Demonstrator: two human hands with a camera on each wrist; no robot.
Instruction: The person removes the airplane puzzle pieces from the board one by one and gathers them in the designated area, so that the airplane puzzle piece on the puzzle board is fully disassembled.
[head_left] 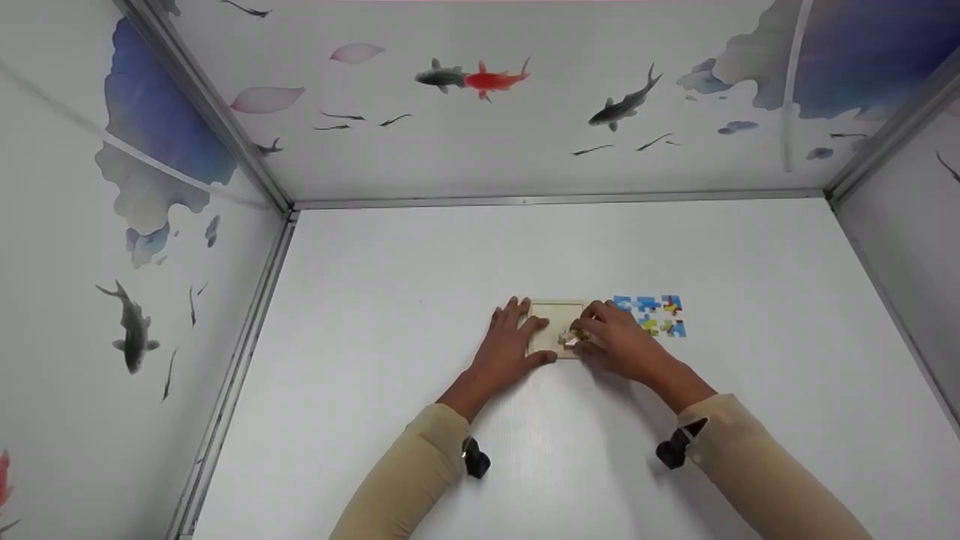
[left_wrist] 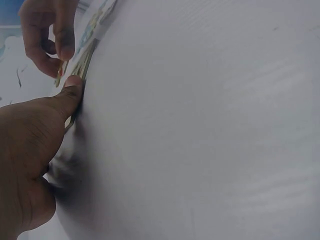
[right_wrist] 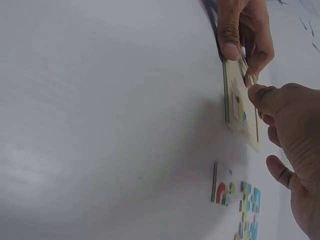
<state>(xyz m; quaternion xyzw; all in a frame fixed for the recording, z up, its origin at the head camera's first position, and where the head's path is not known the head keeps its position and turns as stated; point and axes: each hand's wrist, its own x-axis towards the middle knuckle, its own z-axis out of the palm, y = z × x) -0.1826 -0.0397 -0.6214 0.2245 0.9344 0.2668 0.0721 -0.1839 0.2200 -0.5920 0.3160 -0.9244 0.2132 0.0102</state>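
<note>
A shallow pale wooden puzzle tray lies on the white table. My left hand rests on its left side with fingers spread, the thumb along the near edge. Over the right part of the tray, my right hand pinches a small jigsaw piece between thumb and fingers; its picture side is mostly hidden. Inside the tray, near its right end, a coloured jigsaw patch shows in the right wrist view. The right hand hides the tray's right edge in the head view.
Several loose jigsaw pieces, blue, yellow and red, lie in rows just right of the tray, partly behind the right hand. One piece sits apart from them in the right wrist view. White walls with painted fish enclose the table.
</note>
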